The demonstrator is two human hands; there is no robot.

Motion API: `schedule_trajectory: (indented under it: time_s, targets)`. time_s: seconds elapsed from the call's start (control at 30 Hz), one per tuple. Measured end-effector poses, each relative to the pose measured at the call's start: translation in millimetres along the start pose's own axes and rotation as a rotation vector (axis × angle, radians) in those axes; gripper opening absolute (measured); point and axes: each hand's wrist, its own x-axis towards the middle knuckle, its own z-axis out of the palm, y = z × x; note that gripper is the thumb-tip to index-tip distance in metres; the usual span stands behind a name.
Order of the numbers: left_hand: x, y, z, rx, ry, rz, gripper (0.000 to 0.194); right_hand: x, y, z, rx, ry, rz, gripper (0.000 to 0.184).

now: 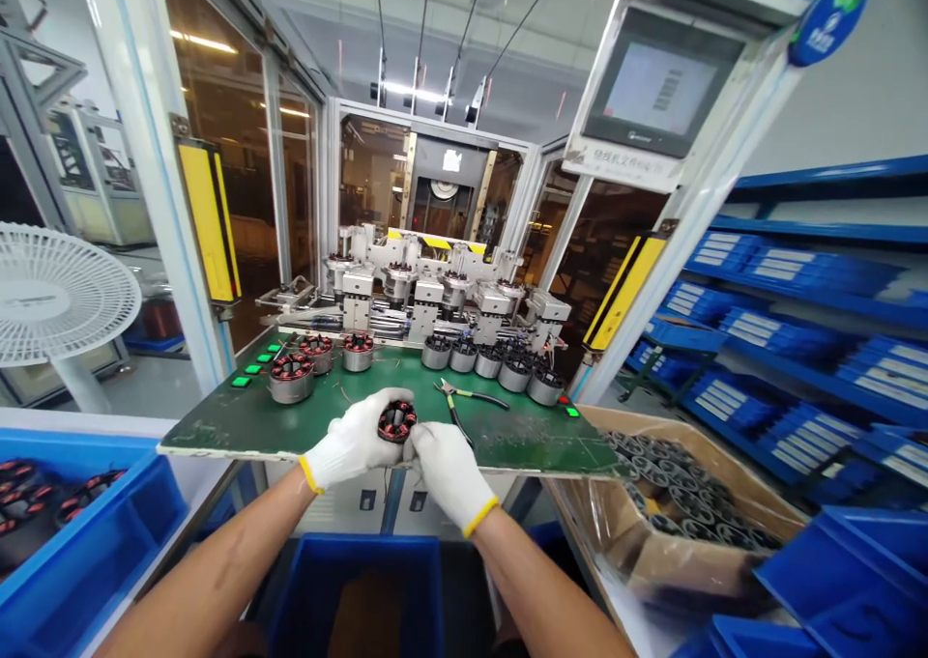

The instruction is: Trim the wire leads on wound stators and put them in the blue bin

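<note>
My left hand (pixel 366 431), in a white knit glove, is wrapped round a motor stator (pixel 397 421) with red copper windings, its open face turned toward me. At the stator's right edge my right hand (pixel 442 460), gloved alike, has its fingers pinched together; what lies between them is hidden. Just beyond the hands, a pair of cutting pliers (pixel 464 397) with black and yellow-green handles lies on the green work plate (pixel 543 441). To the left stand wound stators (pixel 291 378). Several stators without visible copper (pixel 514 371) form a row at the right.
Behind the plate is a winding machine (pixel 427 291) with several stators mounted. Yellow safety bars (pixel 210 221) (pixel 623 291) flank it. A blue bin (pixel 94 542) of wound stators is at left, another blue bin (pixel 362 547) below, a carton (pixel 667 566) of grey cores at right.
</note>
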Motion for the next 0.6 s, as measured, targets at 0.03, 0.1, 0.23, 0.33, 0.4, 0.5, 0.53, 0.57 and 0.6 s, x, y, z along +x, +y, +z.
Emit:
schedule_trajectory:
  time_s: [0.03,0.1,0.23,0.33,0.4,0.5,0.53,0.57,0.6]
  targets:
    - [0,0,-0.2,-0.001,-0.009,-0.015,0.066,3,2,-1,0.187,-0.101,0.066,0.037]
    - [-1,2,-1.4,-0.012,-0.023,-0.054,0.069,7,6,-1,0.404,-0.240,0.152,0.040]
    - [-4,10,-7.0,-0.065,-0.025,-0.095,0.063,0,13,-12,0.084,-0.052,0.007,0.038]
    - [-5,14,-10.5,-0.109,-0.031,-0.085,0.062,-8,11,-30,-0.636,0.209,-0.304,0.029]
    - [-4,14,-11.1,-0.133,-0.035,-0.066,0.063,-10,6,-39,-0.962,0.138,-0.540,0.030]
    - [-2,12,-10.9,-0.140,-0.051,-0.058,0.068,-1,-3,-42,-1.009,0.003,-0.670,0.028]
    - [-2,12,-11.2,-0.128,-0.056,-0.062,0.068,5,-4,-40,-0.921,0.019,-0.604,0.030]
    - [-2,12,-12.0,-0.110,-0.063,-0.071,0.067,10,-4,-36,-0.786,0.042,-0.494,0.033]
    - [-3,13,-13.1,-0.092,-0.068,-0.084,0.066,15,-2,-32,-0.611,0.057,-0.353,0.037]
